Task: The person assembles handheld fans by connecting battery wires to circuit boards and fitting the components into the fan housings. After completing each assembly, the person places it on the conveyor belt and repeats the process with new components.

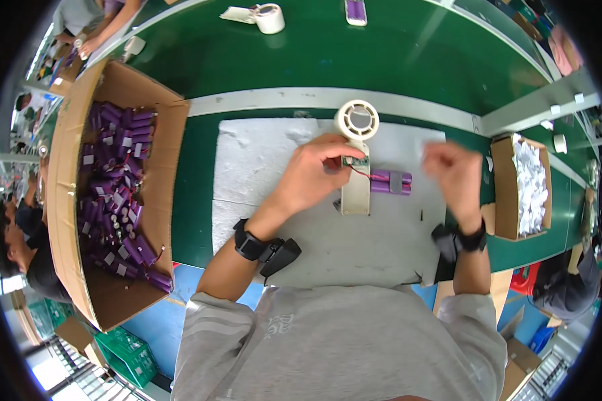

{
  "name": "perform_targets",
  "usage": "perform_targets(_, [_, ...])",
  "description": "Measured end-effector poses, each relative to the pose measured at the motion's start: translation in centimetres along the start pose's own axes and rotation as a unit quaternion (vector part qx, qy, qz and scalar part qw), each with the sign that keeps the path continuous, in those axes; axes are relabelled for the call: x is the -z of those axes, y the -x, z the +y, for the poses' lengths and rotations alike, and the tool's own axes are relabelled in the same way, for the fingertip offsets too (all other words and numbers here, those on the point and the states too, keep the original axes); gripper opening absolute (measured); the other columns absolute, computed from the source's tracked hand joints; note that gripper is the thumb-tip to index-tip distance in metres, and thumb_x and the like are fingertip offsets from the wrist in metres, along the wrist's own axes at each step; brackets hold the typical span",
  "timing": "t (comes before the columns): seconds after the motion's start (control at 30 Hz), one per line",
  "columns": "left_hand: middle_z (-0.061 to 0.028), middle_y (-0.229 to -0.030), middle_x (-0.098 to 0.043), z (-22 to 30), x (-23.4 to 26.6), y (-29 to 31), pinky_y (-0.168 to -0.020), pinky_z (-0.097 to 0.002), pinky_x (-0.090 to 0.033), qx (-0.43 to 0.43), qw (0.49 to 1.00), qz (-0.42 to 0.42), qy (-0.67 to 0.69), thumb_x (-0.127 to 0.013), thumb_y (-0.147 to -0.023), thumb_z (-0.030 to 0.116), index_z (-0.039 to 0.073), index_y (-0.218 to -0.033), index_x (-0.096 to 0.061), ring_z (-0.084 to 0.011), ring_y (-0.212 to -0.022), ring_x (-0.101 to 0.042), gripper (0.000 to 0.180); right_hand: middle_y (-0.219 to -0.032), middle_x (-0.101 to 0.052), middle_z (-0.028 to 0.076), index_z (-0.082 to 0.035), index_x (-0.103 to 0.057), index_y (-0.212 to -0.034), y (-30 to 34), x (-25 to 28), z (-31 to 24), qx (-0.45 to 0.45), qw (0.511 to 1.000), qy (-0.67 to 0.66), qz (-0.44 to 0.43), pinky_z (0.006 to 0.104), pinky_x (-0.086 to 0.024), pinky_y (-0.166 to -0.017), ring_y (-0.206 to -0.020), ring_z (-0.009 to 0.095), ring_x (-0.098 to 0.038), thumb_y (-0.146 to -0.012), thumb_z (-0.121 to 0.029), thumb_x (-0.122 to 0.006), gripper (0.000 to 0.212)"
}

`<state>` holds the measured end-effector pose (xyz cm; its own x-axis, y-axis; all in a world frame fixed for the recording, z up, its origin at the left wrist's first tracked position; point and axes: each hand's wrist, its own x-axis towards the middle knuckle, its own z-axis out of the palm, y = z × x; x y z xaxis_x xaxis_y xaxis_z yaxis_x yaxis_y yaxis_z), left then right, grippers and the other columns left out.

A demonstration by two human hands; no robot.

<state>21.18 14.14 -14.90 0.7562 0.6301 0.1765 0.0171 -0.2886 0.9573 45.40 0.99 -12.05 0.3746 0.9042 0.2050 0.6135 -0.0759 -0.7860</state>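
Note:
A white handheld fan (357,194) lies on the padded work surface, its round grille head pointing away from me and its handle toward me. My left hand (314,170) is closed at the neck of the fan, fingers around a small green circuit board (356,161). Red and dark wires run from the board toward a purple battery pack (390,182) with a grey patch, which rests just right of the handle. Apart from the fan, my right hand (453,170) is raised over the right side of the mat; motion blurs its curled fingers, and whatever they may hold cannot be made out.
At left stands a large cardboard box (164,200) of purple battery packs. A smaller box (504,194) of white pieces stands at right. Beyond a pale rail (261,100), another fan (269,19) and a purple-filled casing (356,12) lie on the green bench. Other people work nearby.

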Motion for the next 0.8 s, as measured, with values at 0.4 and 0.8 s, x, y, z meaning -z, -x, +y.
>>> perform_targets(0.4, [-0.0079,-0.100,-0.068,0.1,-0.4,0.0,-0.069,-0.0281,-0.053,0.007,0.999,0.029,-0.044,-0.066,-0.073,-0.003,0.008,-0.102,-0.072,-0.0186,-0.075,-0.064,0.031,-0.088,-0.065,0.008,-0.006,-0.063,-0.113,0.9,-3.8,-1.9,0.235,0.957,0.132,-0.109,0.0237,-0.047,-0.066,-0.072,0.013,-0.060,-0.075,-0.006,-0.077,0.041])
perform_targets(0.8, [-0.0107,-0.099,-0.068,0.9,-0.5,0.1,-0.067,-0.0318,-0.055,-0.044,0.986,0.037,-0.157,-0.075,-0.072,0.005,0.012,-0.101,-0.074,-0.0244,-0.075,-0.068,0.029,-0.120,-0.052,0.011,-0.005,-0.041,-0.139,1.7,-1.6,-4.3,-0.225,0.787,-0.419,-0.392,0.0285,-0.053,-0.078,-0.091,0.015,-0.062,-0.074,0.006,-0.067,0.071])
